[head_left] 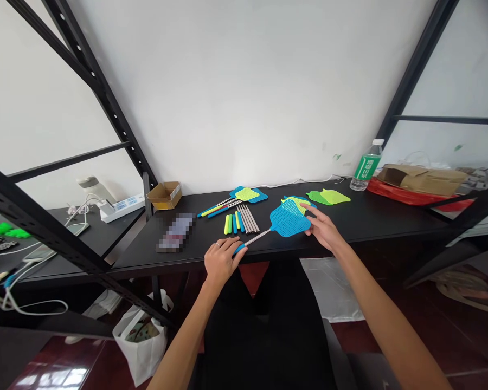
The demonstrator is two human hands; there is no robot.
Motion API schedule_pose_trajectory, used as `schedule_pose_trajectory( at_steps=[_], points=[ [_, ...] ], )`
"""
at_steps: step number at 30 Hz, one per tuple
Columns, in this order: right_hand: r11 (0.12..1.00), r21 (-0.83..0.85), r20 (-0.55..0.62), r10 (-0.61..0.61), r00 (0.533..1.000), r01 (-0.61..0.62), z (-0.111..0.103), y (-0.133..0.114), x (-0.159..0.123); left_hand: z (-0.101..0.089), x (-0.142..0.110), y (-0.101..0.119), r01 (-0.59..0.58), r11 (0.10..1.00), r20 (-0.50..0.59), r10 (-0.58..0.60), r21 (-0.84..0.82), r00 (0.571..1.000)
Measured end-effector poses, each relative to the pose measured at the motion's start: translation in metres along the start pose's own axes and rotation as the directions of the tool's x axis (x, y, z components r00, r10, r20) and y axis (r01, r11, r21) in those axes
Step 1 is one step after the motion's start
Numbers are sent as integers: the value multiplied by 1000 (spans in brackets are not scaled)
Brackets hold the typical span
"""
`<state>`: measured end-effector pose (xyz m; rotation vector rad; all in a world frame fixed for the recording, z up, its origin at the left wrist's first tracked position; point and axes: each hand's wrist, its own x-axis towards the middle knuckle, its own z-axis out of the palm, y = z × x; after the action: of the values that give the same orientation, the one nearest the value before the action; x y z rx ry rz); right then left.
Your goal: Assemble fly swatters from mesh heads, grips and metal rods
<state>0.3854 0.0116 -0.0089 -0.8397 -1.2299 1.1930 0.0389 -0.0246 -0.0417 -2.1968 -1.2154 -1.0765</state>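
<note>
From my remote seat I see a black surface (pixel 146 254) against a white wall, with two bare hands at its front edge. The left hand (pixel 223 259) is wrapped around the blue handle of a swatter (pixel 289 221), which slants up to the right, its blue head over the surface. The right hand (pixel 323 227) has its fingers spread at the head's right edge; I cannot tell whether they pinch it. Left of the head lie metal rods (pixel 249 219), then coloured grips (pixel 233 223). Behind these are other swatters (pixel 248 194); farther right, green heads (pixel 335 197) and a bottle (pixel 367 165).
</note>
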Motion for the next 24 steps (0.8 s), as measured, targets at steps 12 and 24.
schedule_pose_trajectory(
  at_steps=[12,24],
  points=[
    [997,-61,4,-46,999,46,1,4,2,1,-1,-1,-1,1000,8,1,-10,1000],
    [995,-88,-179,-57,982,42,4,4,4,1,-1,-1,-4,1000,9,4,-2,1000]
  ],
)
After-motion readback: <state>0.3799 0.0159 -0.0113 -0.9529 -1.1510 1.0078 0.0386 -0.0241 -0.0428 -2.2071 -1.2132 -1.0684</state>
